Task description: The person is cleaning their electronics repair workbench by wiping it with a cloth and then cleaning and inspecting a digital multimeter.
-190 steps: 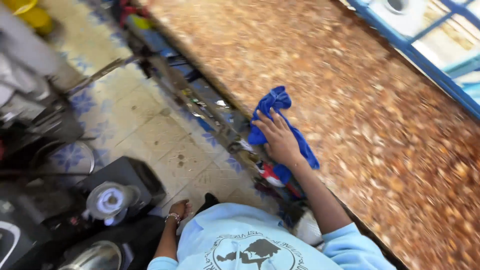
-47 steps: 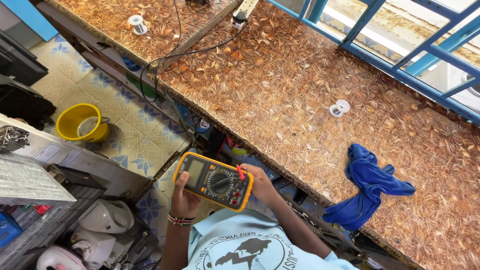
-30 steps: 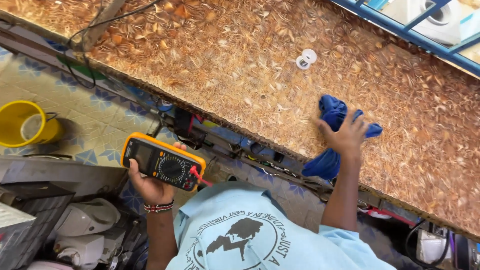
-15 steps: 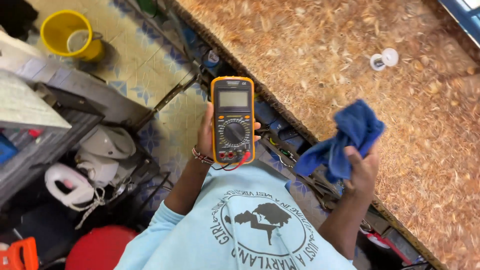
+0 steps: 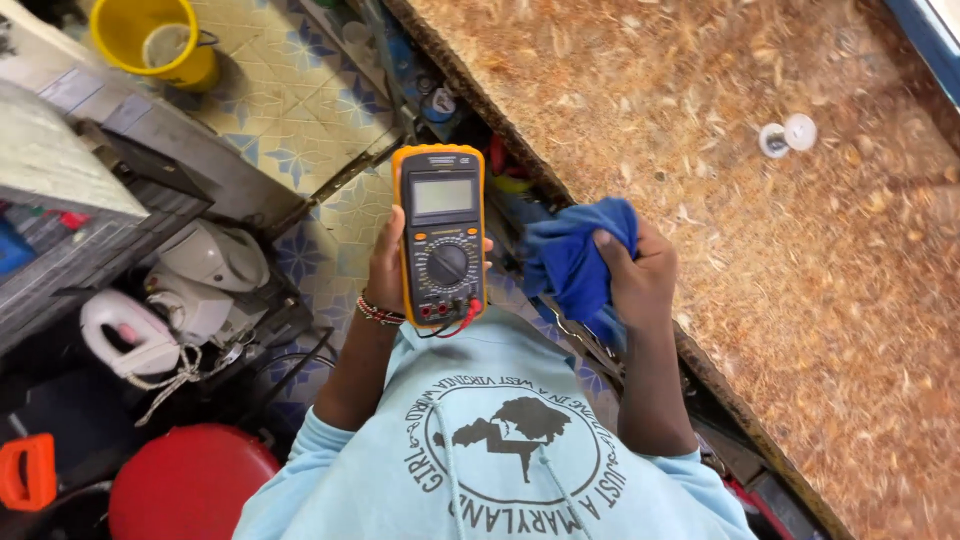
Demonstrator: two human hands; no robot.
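Clearly, the head view shows 2 hands raised in front of the chest, each gripping 1 thing. The left hand (image 5: pixel 388 265) is closed around the back of a yellow-edged multimeter (image 5: pixel 441 235), fingers wrapped behind it, display facing up and the dial in the middle. Red and dark leads (image 5: pixel 455 322) are plugged in at its lower end and drop toward the light blue sweatshirt (image 5: pixel 495 440). The right hand (image 5: pixel 640 280) is clenched on a blue cloth (image 5: pixel 575 262), bunched just beside the meter, apart from it.

The meter looks rigid and fairly light, its rubbery yellow surround giving a sure grip — best held by the long sides or from behind, clear of the screen and dial, which I judge the delicate parts. The cloth is soft and limp, and takes any pinch.

To the right runs a workbench (image 5: pixel 800 300) of rough pressed wood chips, with a small white fitting (image 5: pixel 785 135) lying on it, well apart from the hands. Below left — a patterned tile floor (image 5: pixel 290 100), a yellow bucket (image 5: pixel 155 40), white appliances (image 5: pixel 195 275) on a dark shelf, and a red round seat (image 5: pixel 190 480).
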